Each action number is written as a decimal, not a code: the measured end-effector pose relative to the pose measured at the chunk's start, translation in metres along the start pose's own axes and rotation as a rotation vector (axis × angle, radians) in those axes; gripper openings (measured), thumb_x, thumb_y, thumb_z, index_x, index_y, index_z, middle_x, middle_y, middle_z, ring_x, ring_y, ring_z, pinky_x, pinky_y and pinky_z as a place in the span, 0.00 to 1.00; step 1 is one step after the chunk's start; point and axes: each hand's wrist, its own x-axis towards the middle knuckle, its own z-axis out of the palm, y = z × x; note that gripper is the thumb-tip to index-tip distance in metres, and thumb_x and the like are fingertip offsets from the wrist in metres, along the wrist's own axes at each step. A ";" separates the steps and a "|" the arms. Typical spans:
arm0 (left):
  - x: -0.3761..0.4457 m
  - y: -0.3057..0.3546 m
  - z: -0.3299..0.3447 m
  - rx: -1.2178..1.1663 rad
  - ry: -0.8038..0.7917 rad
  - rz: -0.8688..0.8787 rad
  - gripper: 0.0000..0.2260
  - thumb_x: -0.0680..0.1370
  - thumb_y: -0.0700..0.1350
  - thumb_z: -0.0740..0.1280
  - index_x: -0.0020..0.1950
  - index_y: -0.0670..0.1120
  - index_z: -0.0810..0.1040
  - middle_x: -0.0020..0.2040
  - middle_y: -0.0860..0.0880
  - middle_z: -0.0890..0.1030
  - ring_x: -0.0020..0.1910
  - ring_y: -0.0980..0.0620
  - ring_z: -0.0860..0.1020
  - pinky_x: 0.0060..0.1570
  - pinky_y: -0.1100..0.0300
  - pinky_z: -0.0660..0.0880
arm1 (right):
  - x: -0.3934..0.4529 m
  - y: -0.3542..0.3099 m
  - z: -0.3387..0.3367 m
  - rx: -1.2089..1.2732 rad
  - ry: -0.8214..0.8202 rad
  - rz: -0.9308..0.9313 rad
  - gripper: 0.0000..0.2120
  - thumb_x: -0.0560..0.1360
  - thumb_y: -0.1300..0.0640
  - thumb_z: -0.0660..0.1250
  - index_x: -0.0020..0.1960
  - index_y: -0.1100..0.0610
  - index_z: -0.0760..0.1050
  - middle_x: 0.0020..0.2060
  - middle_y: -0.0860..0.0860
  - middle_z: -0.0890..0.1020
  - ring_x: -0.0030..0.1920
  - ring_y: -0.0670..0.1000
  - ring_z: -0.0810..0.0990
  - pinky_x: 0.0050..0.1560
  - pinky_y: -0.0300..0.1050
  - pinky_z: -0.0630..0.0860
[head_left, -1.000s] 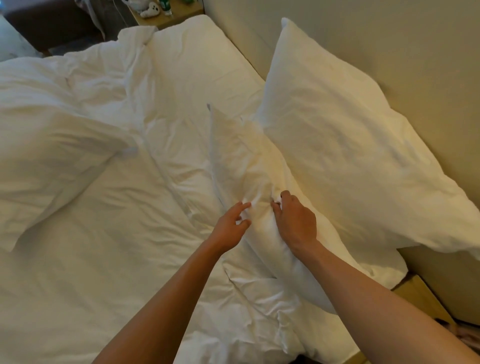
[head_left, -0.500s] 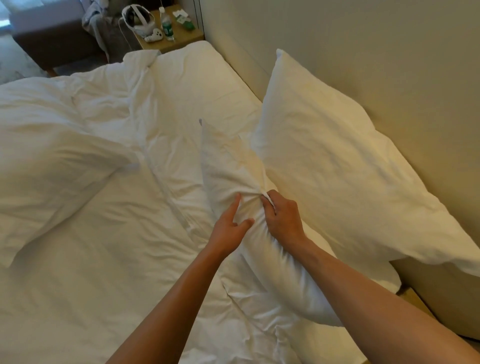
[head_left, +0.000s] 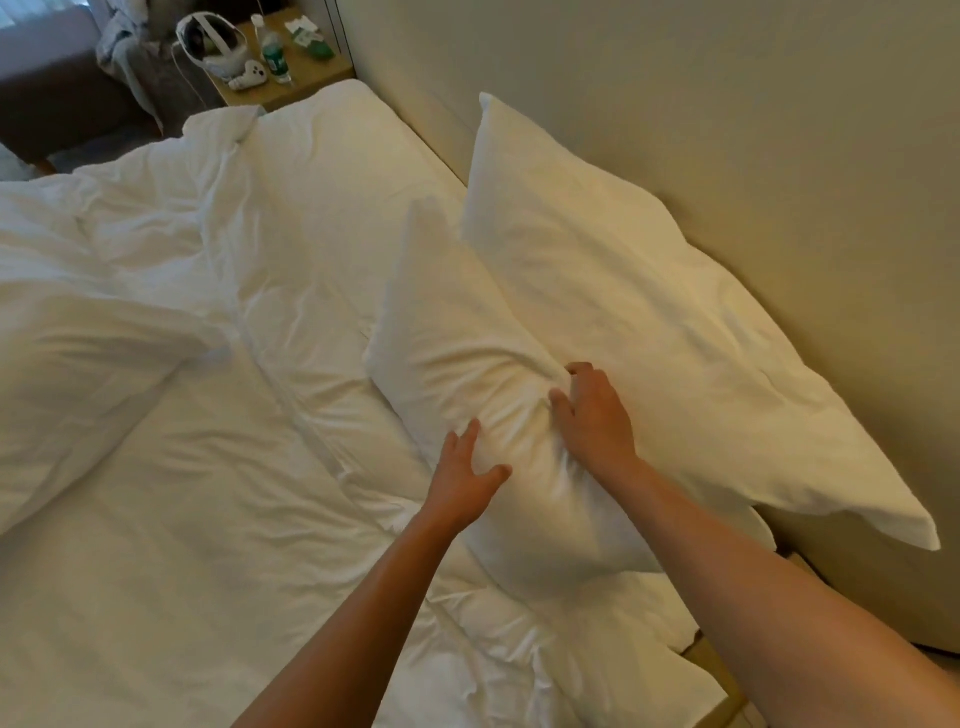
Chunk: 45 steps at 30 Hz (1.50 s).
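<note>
Front pillow (head_left: 457, 358) on edge, long axis running away from both hands: right hand (head_left: 595, 421) clutches top ridge, left hand (head_left: 462, 480) splayed flat against its side.

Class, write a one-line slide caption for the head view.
Left hand touches and right hand grips the front pillow beside a larger pillow.

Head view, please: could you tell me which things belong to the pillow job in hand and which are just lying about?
In the job: front pillow, gripped by the right hand, touched by the left hand.
Lying about: back pillow against the wall, duvet, bottle and headset on the bedside table.
</note>
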 end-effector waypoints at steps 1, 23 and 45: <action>0.002 -0.002 0.005 0.014 0.002 -0.010 0.40 0.79 0.56 0.70 0.84 0.58 0.51 0.85 0.47 0.49 0.83 0.45 0.55 0.78 0.49 0.60 | -0.003 0.005 0.002 -0.038 0.003 0.004 0.21 0.82 0.44 0.62 0.69 0.56 0.69 0.61 0.56 0.78 0.59 0.60 0.78 0.55 0.54 0.76; 0.062 0.047 0.071 -0.183 0.082 -0.082 0.53 0.71 0.63 0.76 0.83 0.64 0.41 0.83 0.46 0.56 0.79 0.39 0.63 0.72 0.37 0.70 | 0.015 0.084 -0.040 -0.097 0.090 -0.134 0.13 0.86 0.45 0.56 0.47 0.52 0.68 0.35 0.56 0.81 0.35 0.63 0.79 0.31 0.52 0.70; 0.042 0.048 0.064 0.170 0.106 0.152 0.49 0.75 0.60 0.73 0.83 0.62 0.40 0.85 0.45 0.45 0.83 0.44 0.53 0.76 0.49 0.62 | -0.036 0.095 -0.055 -0.352 0.061 0.077 0.25 0.79 0.28 0.51 0.46 0.50 0.64 0.30 0.45 0.72 0.28 0.51 0.70 0.29 0.46 0.64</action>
